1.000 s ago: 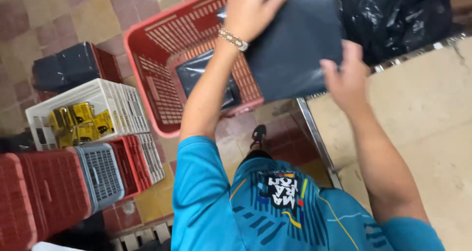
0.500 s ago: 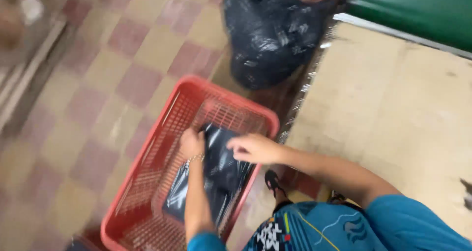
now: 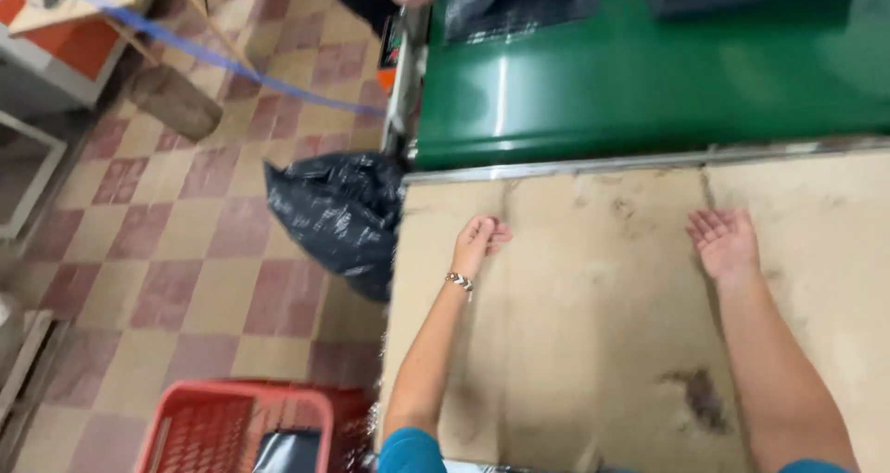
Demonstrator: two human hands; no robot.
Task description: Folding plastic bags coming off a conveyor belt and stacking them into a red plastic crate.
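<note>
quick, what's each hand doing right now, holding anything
Left hand: loosely curled, empty, over the tan tabletop.
Right hand: open, palm up, empty, over the same tabletop.

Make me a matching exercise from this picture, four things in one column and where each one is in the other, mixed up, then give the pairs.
Things:
1. left hand
2. right hand
3. black bag
4. red basket

Places:
A. on the tiled floor at the bottom edge
B. palm up over the tan table
C. hanging off the table's left edge
D. near the table's left side, bracelet at the wrist

Pairs: 1-D, 2-B, 3-C, 4-A
</note>
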